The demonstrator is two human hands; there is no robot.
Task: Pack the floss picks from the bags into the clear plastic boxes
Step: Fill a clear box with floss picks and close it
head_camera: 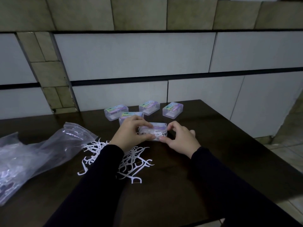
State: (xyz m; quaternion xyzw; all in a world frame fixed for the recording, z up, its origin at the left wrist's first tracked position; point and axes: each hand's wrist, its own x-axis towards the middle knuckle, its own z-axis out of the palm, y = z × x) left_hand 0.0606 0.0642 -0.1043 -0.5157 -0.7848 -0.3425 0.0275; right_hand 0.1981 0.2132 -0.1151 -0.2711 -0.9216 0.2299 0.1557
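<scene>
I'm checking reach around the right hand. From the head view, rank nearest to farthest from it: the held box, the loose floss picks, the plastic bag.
1. Held box: touched by the right hand, at table centre.
2. Loose floss picks: near-left of it, under the left forearm.
3. Plastic bag: far left of the table.

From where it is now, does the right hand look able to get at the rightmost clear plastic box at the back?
Probably yes: the right hand pinches the floss-filled clear box, but only bare dark table separates it from that rightmost clear plastic box.

Dim, bluish, wide-angle edge distortion.
</scene>
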